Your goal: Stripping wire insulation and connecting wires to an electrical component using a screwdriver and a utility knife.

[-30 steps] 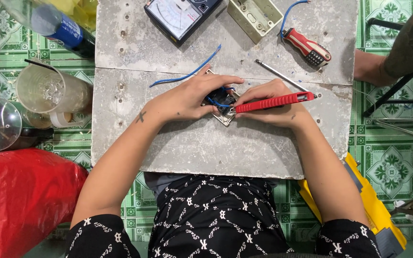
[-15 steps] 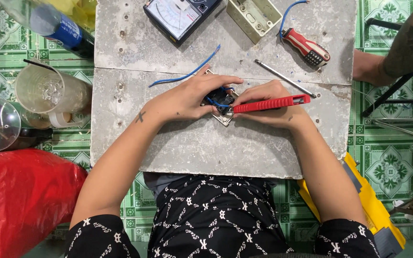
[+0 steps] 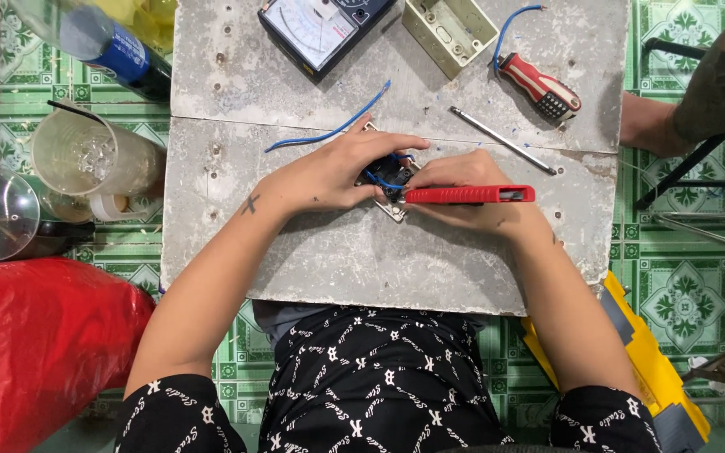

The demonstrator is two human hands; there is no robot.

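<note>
The small switch module point(image 3: 389, 178) lies near the middle of the grey counter point(image 3: 312, 252), directly between the two hands. The left hand point(image 3: 329, 172) covers its left side, with the fingers curled over it and pressing it down. The right hand point(image 3: 472, 195) touches it from the right side and is closed around a red screwdriver point(image 3: 467, 195). This tool lies almost horizontal, and its tip points left into the module.

Only a little of the module is visible between the fingers. It has a dark body and a pale metal plate under it, with one corner of the plate showing below the hands. Short blue wires come out of the top of it.

A longer loose blue wire point(image 3: 329, 132) lies on the counter just above the left hand. Farther up there are an analog meter point(image 3: 320, 29), a beige plastic box point(image 3: 449, 32), a second screwdriver with a red handle point(image 3: 540, 86) and a thin metal rod point(image 3: 501, 140). At the left of the counter stand a clear cup point(image 3: 86, 155) and a bottle point(image 3: 102, 42). The arm of another person point(image 3: 698, 101) is at the upper right, well apart from the module.
</note>
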